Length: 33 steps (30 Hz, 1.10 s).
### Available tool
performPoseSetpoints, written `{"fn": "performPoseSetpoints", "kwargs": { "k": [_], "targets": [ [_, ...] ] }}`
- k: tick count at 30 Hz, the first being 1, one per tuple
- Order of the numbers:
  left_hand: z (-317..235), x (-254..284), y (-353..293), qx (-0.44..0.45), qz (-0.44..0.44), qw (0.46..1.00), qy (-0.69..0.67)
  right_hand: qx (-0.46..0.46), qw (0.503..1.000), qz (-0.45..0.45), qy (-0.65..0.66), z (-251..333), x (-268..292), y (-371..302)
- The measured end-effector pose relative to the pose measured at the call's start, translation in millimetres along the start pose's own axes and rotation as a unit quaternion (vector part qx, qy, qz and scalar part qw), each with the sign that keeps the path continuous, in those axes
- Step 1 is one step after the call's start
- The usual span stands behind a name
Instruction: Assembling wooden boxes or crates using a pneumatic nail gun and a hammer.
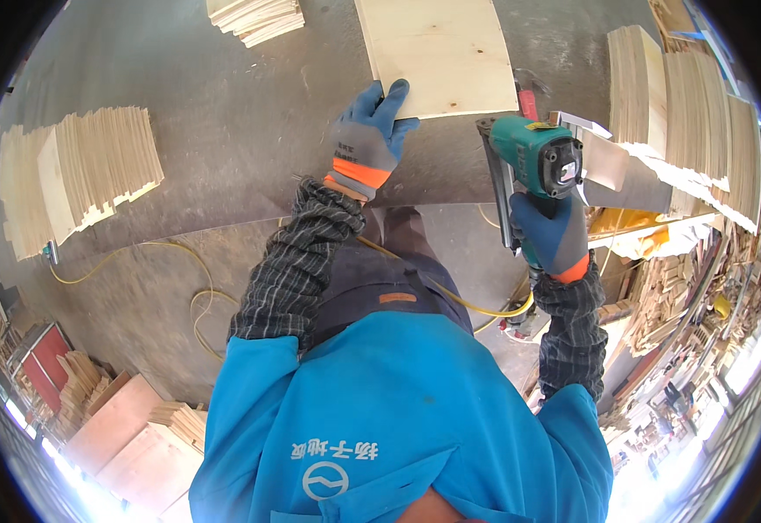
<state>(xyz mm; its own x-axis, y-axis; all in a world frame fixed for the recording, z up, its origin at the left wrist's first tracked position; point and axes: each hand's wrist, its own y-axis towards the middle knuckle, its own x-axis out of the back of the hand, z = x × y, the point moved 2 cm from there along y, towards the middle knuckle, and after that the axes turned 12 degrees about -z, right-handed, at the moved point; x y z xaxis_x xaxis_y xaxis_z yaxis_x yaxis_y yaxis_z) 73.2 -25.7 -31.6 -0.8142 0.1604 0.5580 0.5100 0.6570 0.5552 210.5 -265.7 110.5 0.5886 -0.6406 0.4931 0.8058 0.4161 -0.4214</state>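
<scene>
A pale plywood panel (437, 61) lies on the dark worktable (249, 113), its near edge towards me. My left hand (371, 131), in a blue and grey glove with an orange band, grips the panel's near left corner. Just right of that edge, my right hand (555, 234) is wrapped round the handle of a green pneumatic staple gun (528, 152). The gun's long magazine points down towards my body, apart from the panel. A yellow air hose (485, 309) runs below the gun and across my waist.
Stacks of thin wooden boards stand at the table's left (105, 166) and right (677, 113), with a smaller stack (258, 17) at the far side. A red-handled tool (528, 105) lies beside the panel. Wood scraps (659, 292) are piled at the right.
</scene>
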Motion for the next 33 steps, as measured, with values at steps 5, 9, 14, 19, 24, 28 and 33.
{"fn": "performPoseSetpoints", "kwargs": {
  "k": [5,9,14,19,24,28,33],
  "targets": [
    [8,-2,-4,-0.032,-0.007,0.999,-0.016,-0.013,0.999,0.050,0.001,19,-22,0],
    [17,-1,1,-0.049,-0.009,0.997,-0.055,-0.005,0.997,0.071,0.007,30,-35,3],
    [25,4,5,-0.028,0.051,0.993,-0.107,-0.005,0.998,0.066,-0.012,35,-54,12],
    [25,4,0,0.023,0.069,0.989,-0.129,-0.014,0.995,0.078,-0.056,38,-66,14],
    [27,3,-1,-0.002,0.021,0.992,-0.121,-0.027,0.994,0.102,-0.022,41,-70,12],
    [29,2,-1,0.014,0.059,0.989,-0.138,-0.034,0.996,0.079,-0.030,43,-72,10],
    [29,3,-2,0.002,0.030,0.994,-0.108,-0.058,0.992,0.108,0.008,48,-78,6]
  ]
}}
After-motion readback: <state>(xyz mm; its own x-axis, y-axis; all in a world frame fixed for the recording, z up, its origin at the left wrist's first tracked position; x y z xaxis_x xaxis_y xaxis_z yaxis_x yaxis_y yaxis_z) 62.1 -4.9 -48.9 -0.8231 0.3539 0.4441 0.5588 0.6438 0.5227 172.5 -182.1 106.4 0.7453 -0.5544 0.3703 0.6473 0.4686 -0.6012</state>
